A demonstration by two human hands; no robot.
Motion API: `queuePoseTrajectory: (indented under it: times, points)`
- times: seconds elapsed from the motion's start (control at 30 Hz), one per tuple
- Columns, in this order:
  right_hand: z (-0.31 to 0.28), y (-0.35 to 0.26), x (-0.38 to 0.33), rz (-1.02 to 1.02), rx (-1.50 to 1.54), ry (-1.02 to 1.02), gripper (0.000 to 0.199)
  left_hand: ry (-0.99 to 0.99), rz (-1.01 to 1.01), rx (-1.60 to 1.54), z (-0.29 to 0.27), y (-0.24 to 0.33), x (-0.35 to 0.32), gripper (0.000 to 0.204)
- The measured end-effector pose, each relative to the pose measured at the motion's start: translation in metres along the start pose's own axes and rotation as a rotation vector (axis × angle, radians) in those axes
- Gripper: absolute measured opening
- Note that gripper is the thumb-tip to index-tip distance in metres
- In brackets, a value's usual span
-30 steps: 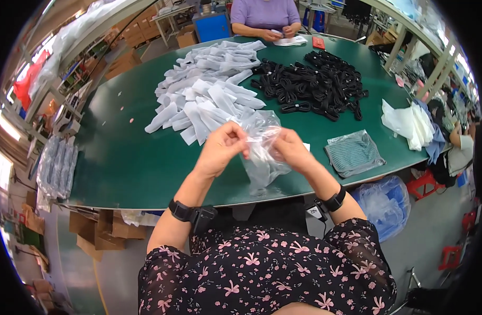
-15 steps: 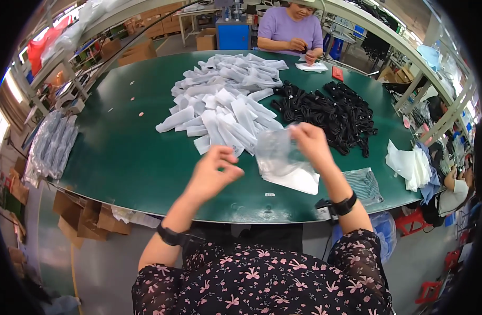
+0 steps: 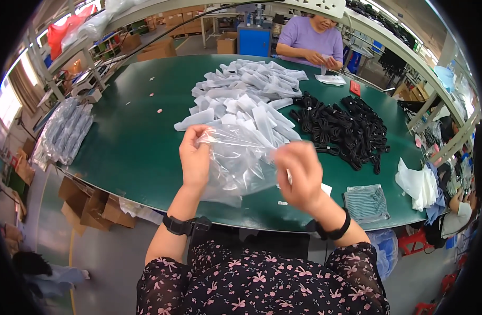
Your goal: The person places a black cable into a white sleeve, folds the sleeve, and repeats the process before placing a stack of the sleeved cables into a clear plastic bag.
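A wide green bench (image 3: 125,142) fills the view. On its far middle lies a heap of white pouches (image 3: 246,100), and just to the right of it a pile of black cords (image 3: 346,131). Bundles of clear packets (image 3: 65,131) sit at the left edge. Near the right edge are some white bags (image 3: 419,184) and a striped cloth packet (image 3: 366,203). Across the bench, another person in a purple top (image 3: 310,38) works at a small white stack (image 3: 331,80).

The clear bag (image 3: 235,163) is held up above the near edge of the bench, stretched between both hands. It looks very light, thin and limp, likely slippery film that crumples and clings; it would handle best pinched at the top edge or corners, and it could tear if pulled hard.

The left hand (image 3: 194,157) has its fingers closed in a pinch on the bag's upper left edge. The right hand (image 3: 299,173) is curled nearly into a fist, its fingers gripping the bag's right side; the fingertips are turned away, so exactly how they clamp the film cannot be told. Each wrist carries a black band.
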State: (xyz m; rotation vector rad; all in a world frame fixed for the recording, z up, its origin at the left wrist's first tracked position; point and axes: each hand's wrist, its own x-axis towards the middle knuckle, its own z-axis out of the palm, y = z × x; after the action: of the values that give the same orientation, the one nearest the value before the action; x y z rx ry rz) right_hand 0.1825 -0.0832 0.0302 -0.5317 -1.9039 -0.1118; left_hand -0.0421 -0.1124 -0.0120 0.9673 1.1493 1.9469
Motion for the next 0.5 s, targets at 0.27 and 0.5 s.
queuePoseTrajectory:
  times: [0.27, 0.5]
  points:
    - [0.094, 0.009, -0.042, -0.200, 0.435, -0.558, 0.074, -0.427, 0.491, 0.600, 0.025, 0.026, -0.068, 0.018]
    - [0.171, -0.017, -0.062, 0.586, 1.141, -0.514, 0.069, -0.731, 0.579, 0.934, -0.009, 0.011, -0.078, 0.030]
